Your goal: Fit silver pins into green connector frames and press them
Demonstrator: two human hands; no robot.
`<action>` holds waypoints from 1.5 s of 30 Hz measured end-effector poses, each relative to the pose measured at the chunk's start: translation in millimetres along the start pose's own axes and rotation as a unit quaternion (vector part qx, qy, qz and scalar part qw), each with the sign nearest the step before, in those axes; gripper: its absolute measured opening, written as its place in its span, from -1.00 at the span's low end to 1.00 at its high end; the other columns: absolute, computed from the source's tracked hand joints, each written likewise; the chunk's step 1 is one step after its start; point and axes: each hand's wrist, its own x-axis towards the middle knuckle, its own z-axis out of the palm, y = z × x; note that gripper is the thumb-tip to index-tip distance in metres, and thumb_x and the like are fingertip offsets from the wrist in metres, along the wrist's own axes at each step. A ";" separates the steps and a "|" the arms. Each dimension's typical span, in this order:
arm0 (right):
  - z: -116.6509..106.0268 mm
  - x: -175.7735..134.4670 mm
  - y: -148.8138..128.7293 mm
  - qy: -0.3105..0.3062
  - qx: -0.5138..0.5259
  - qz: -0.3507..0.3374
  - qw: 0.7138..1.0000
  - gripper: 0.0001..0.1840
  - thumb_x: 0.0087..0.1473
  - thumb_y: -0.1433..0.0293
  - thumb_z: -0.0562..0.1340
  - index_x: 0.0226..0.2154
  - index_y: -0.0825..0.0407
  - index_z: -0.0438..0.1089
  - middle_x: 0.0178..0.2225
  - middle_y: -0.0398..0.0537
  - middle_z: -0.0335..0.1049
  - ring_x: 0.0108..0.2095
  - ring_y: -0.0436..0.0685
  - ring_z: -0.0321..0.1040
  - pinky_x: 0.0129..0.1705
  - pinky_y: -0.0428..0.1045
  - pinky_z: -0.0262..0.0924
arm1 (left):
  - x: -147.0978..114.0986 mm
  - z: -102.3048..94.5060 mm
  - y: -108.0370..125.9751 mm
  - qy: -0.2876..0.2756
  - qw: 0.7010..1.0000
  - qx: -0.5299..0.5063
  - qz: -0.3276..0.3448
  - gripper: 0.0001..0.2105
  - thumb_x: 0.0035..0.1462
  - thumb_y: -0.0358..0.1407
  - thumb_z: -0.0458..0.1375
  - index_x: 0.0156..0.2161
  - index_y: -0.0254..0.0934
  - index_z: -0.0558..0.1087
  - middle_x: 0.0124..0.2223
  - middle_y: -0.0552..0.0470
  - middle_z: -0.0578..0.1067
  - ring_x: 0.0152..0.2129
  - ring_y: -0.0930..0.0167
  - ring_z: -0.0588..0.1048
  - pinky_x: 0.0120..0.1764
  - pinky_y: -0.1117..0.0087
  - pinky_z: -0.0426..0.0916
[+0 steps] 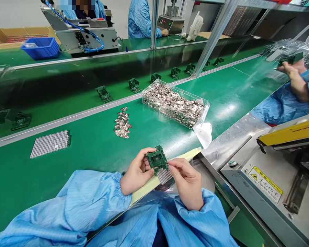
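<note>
Just above the near edge of the green work surface, my left hand grips a green circuit board between thumb and fingers. The board is tilted up toward me and has cut-out openings. My right hand is closed in a pinch at the board's right lower edge; whatever is between its fingertips is too small to tell. Under the board lies a panel of small pale pieces in rows, partly covered by my hands. Ahead is a loose pile of small silvery metal parts.
A clear plastic box full of metal parts stands beyond my hands. A gridded panel lies left. Several circuit boards line the strip behind the rail. At right are a machine with a warning label and a co-worker's hand.
</note>
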 end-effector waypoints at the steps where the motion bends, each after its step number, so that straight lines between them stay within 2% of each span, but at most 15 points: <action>1: 3.0 -0.5 -0.1 0.008 0.007 0.002 1.000 -0.90 0.08 0.43 0.31 -0.30 -0.05 0.55 -0.37 -0.11 0.48 -0.34 0.06 0.40 -0.31 -0.07 0.30 | -0.6 0.3 0.7 -0.006 1.000 0.005 0.004 -0.50 0.10 -0.48 0.24 0.11 -0.06 0.27 -0.06 0.04 0.48 -0.20 0.47 0.54 -0.16 0.50 0.47; 6: 20.2 -3.4 2.0 0.056 0.034 0.042 0.997 -0.79 -0.01 0.45 0.34 -0.24 -0.03 0.43 -0.42 -0.16 0.47 -0.40 0.04 0.40 -0.33 -0.07 0.28 | -3.4 1.5 3.8 -0.026 0.999 0.038 0.016 -0.52 0.13 -0.50 0.21 0.11 -0.07 0.26 0.06 -0.02 0.44 -0.12 0.42 0.54 -0.15 0.50 0.47; 11: 27.0 -4.6 2.7 0.061 0.022 0.068 0.996 -0.76 -0.01 0.41 0.34 -0.24 -0.01 0.37 -0.43 -0.17 0.45 -0.41 0.05 0.38 -0.32 -0.05 0.25 | -4.8 0.9 4.0 -0.037 0.997 0.065 0.026 -0.50 0.13 -0.54 0.17 0.13 -0.08 0.24 0.10 -0.03 0.42 -0.09 0.42 0.52 -0.14 0.51 0.46; 16: 28.5 -4.8 4.0 0.060 0.002 0.067 0.996 -0.74 -0.01 0.38 0.34 -0.23 -0.01 0.33 -0.44 -0.17 0.45 -0.42 0.05 0.36 -0.35 -0.05 0.22 | -3.5 1.2 7.1 -0.044 0.994 0.092 0.042 -0.54 0.18 -0.47 0.17 0.13 -0.05 0.24 0.07 -0.01 0.43 -0.12 0.44 0.52 -0.14 0.51 0.44; 19: 29.7 -5.8 5.4 0.067 -0.010 0.063 0.996 -0.75 0.02 0.37 0.34 -0.23 -0.02 0.30 -0.45 -0.18 0.44 -0.43 0.04 0.36 -0.35 -0.05 0.21 | -4.4 0.2 7.9 -0.037 0.988 0.140 0.047 -0.60 0.21 -0.40 0.16 0.12 -0.06 0.26 0.03 -0.01 0.45 -0.21 0.47 0.51 -0.18 0.52 0.43; 25: 30.7 -10.6 4.8 0.060 -0.033 0.042 0.997 -0.82 0.06 0.38 0.31 -0.25 -0.02 0.33 -0.44 -0.17 0.39 -0.42 0.04 0.33 -0.34 -0.05 0.24 | -9.1 -1.3 6.4 -0.008 0.973 0.225 0.050 -0.72 0.25 -0.34 0.12 0.06 -0.16 0.31 -0.21 0.03 0.48 -0.53 0.56 0.36 -0.49 0.57 0.26; 31: 29.6 -12.3 3.7 0.051 0.045 0.080 0.994 -0.81 0.05 0.35 0.32 -0.25 -0.01 0.35 -0.24 -0.04 0.41 -0.28 0.10 0.38 -0.30 -0.03 0.33 | -8.1 1.2 8.8 0.026 0.972 0.233 0.034 -0.76 0.25 -0.28 0.11 0.02 -0.21 0.33 -0.36 0.08 0.44 -0.57 0.54 0.32 -0.49 0.55 0.24; 37: 31.0 -8.2 0.8 0.034 0.088 0.145 0.985 -0.73 -0.04 0.27 0.38 -0.31 0.01 0.34 -0.41 -0.10 0.42 -0.46 0.04 0.34 -0.48 -0.09 0.28 | -7.8 1.8 10.9 0.035 0.976 0.214 0.018 -0.76 0.22 -0.25 0.13 -0.01 -0.23 0.37 -0.41 0.08 0.44 -0.57 0.50 0.34 -0.49 0.52 0.26; 41: 33.3 -6.3 2.2 0.047 0.109 0.153 0.981 -0.70 -0.09 0.25 0.40 -0.40 0.00 0.29 -0.47 -0.14 0.36 -0.48 0.03 0.31 -0.48 -0.10 0.26 | -8.1 3.7 12.2 0.046 0.981 0.190 -0.009 -0.75 0.17 -0.27 0.18 -0.04 -0.23 0.40 -0.35 0.05 0.47 -0.53 0.48 0.38 -0.46 0.50 0.32; 45: 33.6 -6.2 2.7 0.023 0.175 0.169 0.970 -0.63 -0.14 0.31 0.41 -0.47 -0.02 0.17 -0.48 -0.17 0.36 -0.48 0.02 0.30 -0.44 -0.09 0.26 | -7.8 5.8 14.0 0.044 0.985 0.164 -0.022 -0.74 0.13 -0.33 0.19 -0.04 -0.23 0.39 -0.29 0.03 0.49 -0.49 0.47 0.43 -0.44 0.48 0.38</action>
